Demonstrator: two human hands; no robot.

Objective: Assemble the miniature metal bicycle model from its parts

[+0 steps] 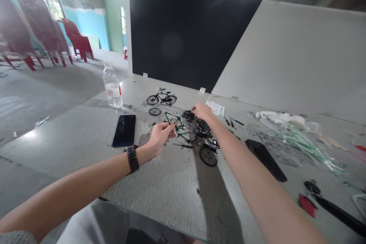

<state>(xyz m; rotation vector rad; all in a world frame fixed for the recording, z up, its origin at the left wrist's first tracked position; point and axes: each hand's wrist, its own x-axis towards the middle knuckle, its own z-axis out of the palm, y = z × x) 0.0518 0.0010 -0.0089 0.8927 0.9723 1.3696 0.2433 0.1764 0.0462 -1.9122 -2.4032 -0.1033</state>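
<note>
My left hand (161,136), a dark watch on its wrist, has thumb and fingers pinched together. A small silvery part (175,133) shows at its fingertips, too small to name. Right beside it lie green model bicycle frames (169,116). My right hand (202,111) is closed, its fingertips down at the far side of a heap of small dark bicycle parts (201,129); what they grip is hidden. A finished-looking black model bicycle (161,98) stands behind, with a loose spoked wheel (154,111) in front of it. Another model wheel (208,156) lies nearer me.
A phone (124,130) and a water bottle (113,87) are on the left. To the right lie a black tray-like object (265,160), plastic wrapping and green sprues (305,141). A printed sheet (216,108) lies below the upright black panel (183,38). Red chairs (77,40) stand beyond.
</note>
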